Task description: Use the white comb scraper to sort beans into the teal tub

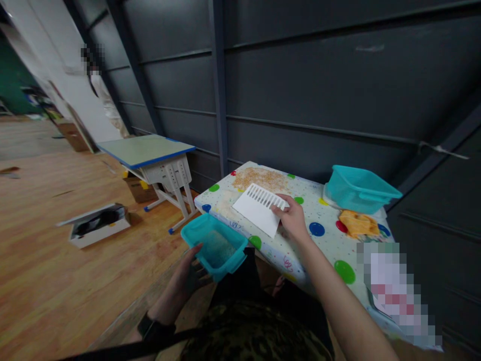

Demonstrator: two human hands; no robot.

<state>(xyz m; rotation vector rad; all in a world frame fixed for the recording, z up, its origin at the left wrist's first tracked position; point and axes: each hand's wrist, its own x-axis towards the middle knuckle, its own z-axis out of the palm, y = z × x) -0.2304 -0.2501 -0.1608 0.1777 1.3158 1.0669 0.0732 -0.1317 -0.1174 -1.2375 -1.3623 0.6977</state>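
My left hand grips the near left side of a turquoise plastic container, thumb over the rim, just off the table's front edge. Pale, fine grains lie in its bottom. Between the thumb and fingers of my right hand is a flat white slotted board, held by its right side over the table with the slots toward the back. Left of the board a patch of whitish grains is spread out. Behind it lies a wider patch of tan grains.
The table has a dotted cover. At its back right stand a second turquoise container and a crumpled orange cloth. A desk and an opened white box are at left. A dark panelled wall rises behind; a person stands far left.
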